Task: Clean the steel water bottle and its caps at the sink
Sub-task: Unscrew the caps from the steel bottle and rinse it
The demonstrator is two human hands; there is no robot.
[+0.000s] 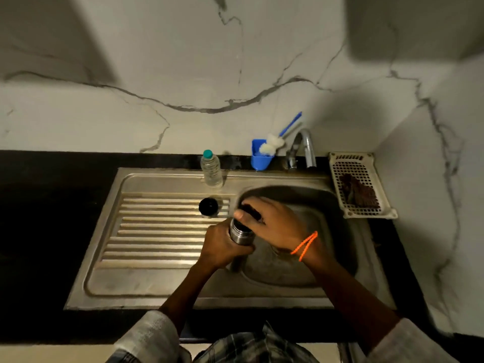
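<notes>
My left hand [222, 244] grips the body of the steel water bottle [239, 233], held over the left edge of the sink basin [337, 205]. Only the bottle's shiny neck shows between my hands. My right hand [272, 225] curls round a black cap [251, 212] on top of the bottle. A second black cap [208, 206] stands on the ribbed drainboard [157, 231], just left of the basin and apart from both hands.
A clear plastic bottle [211, 169] with a teal lid stands at the back of the drainboard. A blue holder [260, 157] with a white brush sits beside the tap [305, 148]. A white perforated tray [360, 184] with a dark scrubber lies right of the basin. Black counter surrounds the sink.
</notes>
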